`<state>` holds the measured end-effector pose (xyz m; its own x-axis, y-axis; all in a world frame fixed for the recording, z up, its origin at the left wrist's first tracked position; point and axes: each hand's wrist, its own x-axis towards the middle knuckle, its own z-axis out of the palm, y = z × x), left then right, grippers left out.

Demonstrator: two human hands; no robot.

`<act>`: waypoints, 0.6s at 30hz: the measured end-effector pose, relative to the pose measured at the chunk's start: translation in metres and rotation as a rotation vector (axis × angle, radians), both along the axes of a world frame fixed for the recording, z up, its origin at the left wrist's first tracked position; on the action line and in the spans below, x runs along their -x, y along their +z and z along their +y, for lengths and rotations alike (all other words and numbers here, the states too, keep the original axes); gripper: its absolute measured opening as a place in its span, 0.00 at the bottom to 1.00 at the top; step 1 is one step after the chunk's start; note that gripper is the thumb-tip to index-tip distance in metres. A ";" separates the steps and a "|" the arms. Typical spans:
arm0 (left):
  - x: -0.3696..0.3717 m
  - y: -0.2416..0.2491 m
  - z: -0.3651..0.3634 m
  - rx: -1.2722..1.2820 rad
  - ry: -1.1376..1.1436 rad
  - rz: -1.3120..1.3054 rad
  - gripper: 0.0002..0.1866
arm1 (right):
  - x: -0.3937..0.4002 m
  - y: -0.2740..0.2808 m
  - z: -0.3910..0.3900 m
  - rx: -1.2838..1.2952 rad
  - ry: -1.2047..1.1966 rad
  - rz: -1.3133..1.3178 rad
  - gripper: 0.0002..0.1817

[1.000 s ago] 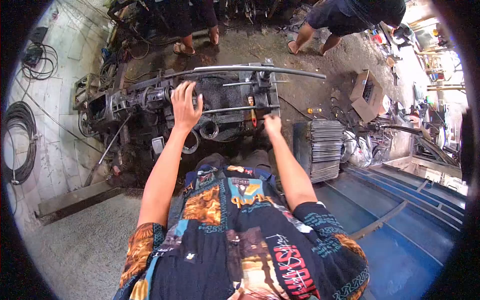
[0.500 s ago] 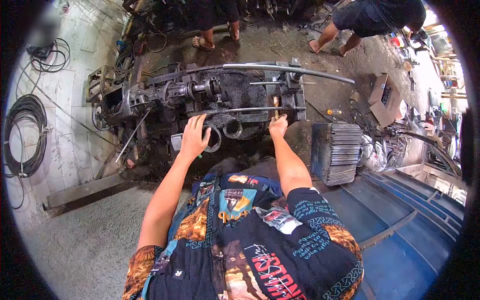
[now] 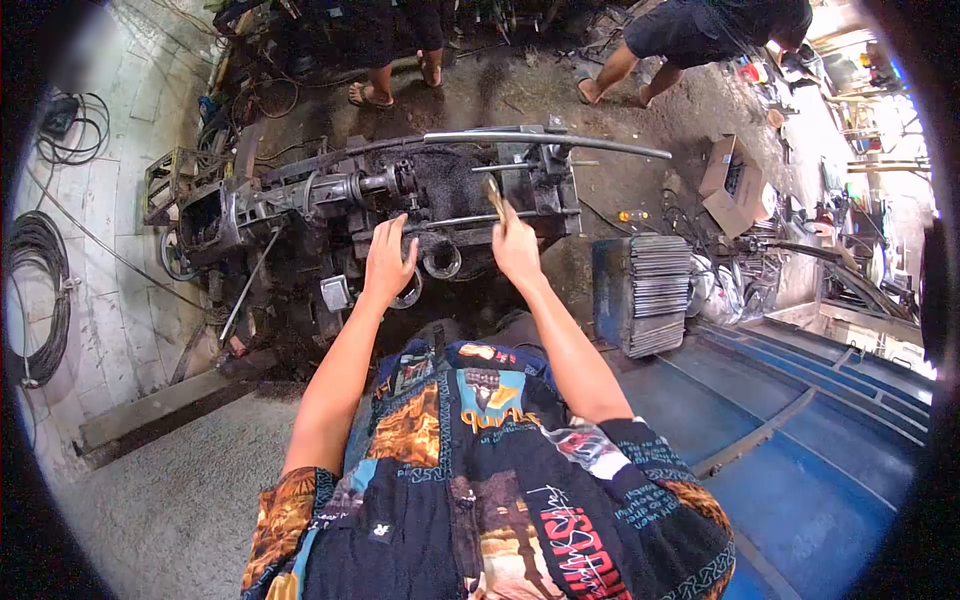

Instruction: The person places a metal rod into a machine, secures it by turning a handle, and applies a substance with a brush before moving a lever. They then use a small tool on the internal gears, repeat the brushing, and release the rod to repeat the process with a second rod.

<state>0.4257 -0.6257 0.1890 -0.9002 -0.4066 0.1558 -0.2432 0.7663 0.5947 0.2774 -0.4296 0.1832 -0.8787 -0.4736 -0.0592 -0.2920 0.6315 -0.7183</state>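
Observation:
A long, dark, greasy lathe-like machine [image 3: 325, 190] lies across the view in front of me. My right hand [image 3: 516, 246] is closed round a slim, tan-handled tool [image 3: 494, 197] that looks like a brush, its far end over the machine's bed near the right block. Dark metal shavings [image 3: 447, 178] cover the bed to the left of it. My left hand [image 3: 389, 262] is at the near edge of the machine, fingers stretched out, holding nothing visible. Beside it are two metal rings [image 3: 441, 262], one partly hidden by the hand. A thin metal rod [image 3: 462, 219] runs along the near side.
A long metal bar [image 3: 560, 139] rests along the machine's far side. To the right stand a ribbed metal stack [image 3: 658, 290] and an open cardboard box [image 3: 733, 185]. Coiled cable [image 3: 38, 290] lies at left. Two people [image 3: 375, 90] [image 3: 640, 70] stand beyond the machine.
My right hand has moved left and forward with the brush, from the right block to the bed. My left hand stays by the near edge. The whole view has shifted slightly.

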 end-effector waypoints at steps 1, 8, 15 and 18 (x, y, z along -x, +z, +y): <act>0.002 0.001 0.002 0.007 0.009 0.020 0.24 | 0.006 0.000 -0.011 -0.002 -0.001 0.004 0.23; -0.003 -0.001 0.004 0.004 0.032 0.041 0.24 | 0.019 -0.017 -0.047 -0.241 0.069 0.075 0.26; -0.014 -0.004 0.000 -0.039 0.069 0.008 0.24 | 0.000 -0.023 -0.022 -0.408 0.177 -0.082 0.30; -0.016 -0.006 0.000 -0.031 0.074 0.008 0.24 | 0.001 -0.003 -0.036 -0.313 0.145 -0.009 0.29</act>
